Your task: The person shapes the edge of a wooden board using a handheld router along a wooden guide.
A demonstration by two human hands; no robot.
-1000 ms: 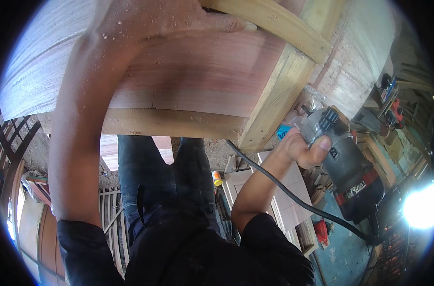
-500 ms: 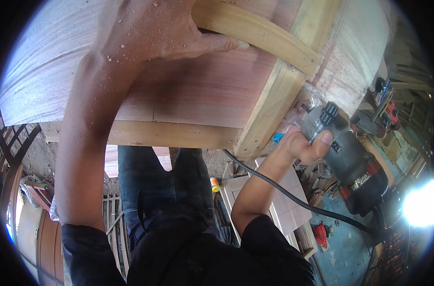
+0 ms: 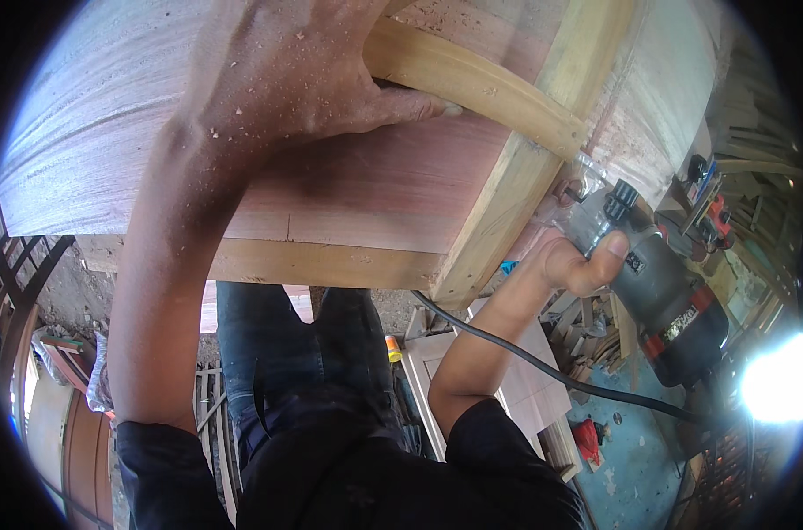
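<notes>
My right hand [image 3: 585, 265] is wrapped round a dark grey and red trim router [image 3: 657, 283]. The router lies tilted on its side, its clear plastic base [image 3: 587, 181] against the outer side of an upright wooden rail [image 3: 498, 212]. The bit is hard to make out. My left hand [image 3: 286, 75], dusted with wood chips, grips a narrow wooden strip [image 3: 472, 75] that reaches across to that rail. Its thumb lies along the strip's near edge; the other fingers are hidden. Under both hands is a reddish wood panel [image 3: 366, 190] with a pale front rail [image 3: 331, 263].
A black power cord [image 3: 525, 353] loops from under the panel to the router. Pale wooden panels [image 3: 529, 371] and offcuts lie below at the right, by a blue floor patch [image 3: 631, 433]. A bright light [image 3: 779, 378] glares at far right. Dark metal latticework [image 3: 30, 274] stands left.
The router in my right hand has moved slightly away from me and right, closer to the strip's end. My left hand keeps its hold on the strip. The whole view has shifted a little.
</notes>
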